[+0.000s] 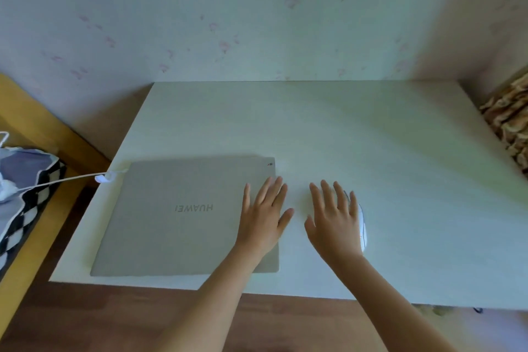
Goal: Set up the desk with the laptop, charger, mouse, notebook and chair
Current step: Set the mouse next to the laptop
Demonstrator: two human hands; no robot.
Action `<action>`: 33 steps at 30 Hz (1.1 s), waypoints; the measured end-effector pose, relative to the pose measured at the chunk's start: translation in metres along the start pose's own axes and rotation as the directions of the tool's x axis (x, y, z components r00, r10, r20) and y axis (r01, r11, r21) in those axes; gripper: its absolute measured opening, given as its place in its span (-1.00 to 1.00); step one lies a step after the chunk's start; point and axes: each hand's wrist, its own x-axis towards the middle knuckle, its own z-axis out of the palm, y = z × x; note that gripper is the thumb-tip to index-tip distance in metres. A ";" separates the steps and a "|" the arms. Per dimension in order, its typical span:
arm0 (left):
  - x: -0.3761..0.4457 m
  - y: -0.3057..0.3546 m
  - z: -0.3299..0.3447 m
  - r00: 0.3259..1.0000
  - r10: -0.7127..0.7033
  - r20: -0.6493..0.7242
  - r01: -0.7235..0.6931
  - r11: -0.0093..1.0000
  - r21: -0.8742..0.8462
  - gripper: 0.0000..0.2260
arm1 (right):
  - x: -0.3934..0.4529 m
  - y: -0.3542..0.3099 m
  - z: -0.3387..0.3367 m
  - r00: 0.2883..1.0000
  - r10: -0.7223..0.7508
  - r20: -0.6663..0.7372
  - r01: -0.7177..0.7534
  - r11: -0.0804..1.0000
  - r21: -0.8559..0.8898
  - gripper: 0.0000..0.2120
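Floral wallpaper (257,23) behind white table (371,137); wood floor (257,323) below. At left we see bed frame (34,134) with checkered bedding (25,197); patterned fabric (511,120) at right edge. Closed laptop (177,217) lies flat on table's near-left part, long axis left-right, logo upside down to us. White charger cable (68,179) meets its far-left corner. Left hand (264,216) flat on lid, grip spread. Right hand (333,218) spread, partly covering white mouse (363,233), just right of laptop.

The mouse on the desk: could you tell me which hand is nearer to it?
Right. The right hand lies over the mouse; the left hand is on the laptop.
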 end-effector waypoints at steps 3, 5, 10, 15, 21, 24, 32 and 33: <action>0.002 0.016 -0.003 0.999 0.040 0.009 -0.039 0.998 -0.047 -0.49 | -0.010 0.020 -0.005 0.995 0.065 0.075 -0.059 0.995 -0.076 -0.38; 0.003 0.027 -0.003 0.997 0.075 0.034 -0.072 0.995 -0.068 -0.49 | -0.013 0.026 -0.003 0.988 0.086 0.124 -0.074 0.993 -0.096 -0.43; 0.001 0.030 -0.006 0.985 0.159 0.065 -0.155 0.985 -0.074 -0.45 | -0.009 0.025 0.003 0.984 0.126 0.130 -0.125 0.992 -0.015 -0.51; -0.005 0.007 -0.018 0.983 0.180 0.028 -0.179 0.983 -0.045 -0.45 | -0.001 0.016 0.002 0.986 0.164 0.036 -0.167 0.976 0.142 -0.60; -0.008 -0.009 -0.047 0.990 0.141 -0.003 -0.139 0.976 -0.167 -0.44 | 0.014 -0.012 -0.032 0.828 0.462 0.318 -0.489 0.318 0.812 -0.71; -0.009 -0.008 -0.076 0.990 0.139 0.019 -0.128 0.953 -0.275 -0.43 | 0.014 -0.030 -0.061 0.727 0.422 0.541 -0.469 -0.269 0.841 -0.78; 0.000 -0.005 -0.132 0.989 0.065 0.130 0.008 0.868 -0.497 -0.39 | 0.013 -0.065 -0.119 0.731 0.037 0.681 -0.417 -0.766 0.489 -0.71; 0.002 -0.004 -0.136 0.990 0.057 0.133 0.019 0.862 -0.507 -0.42 | 0.013 -0.067 -0.124 0.743 0.030 0.669 -0.412 -0.767 0.492 -0.70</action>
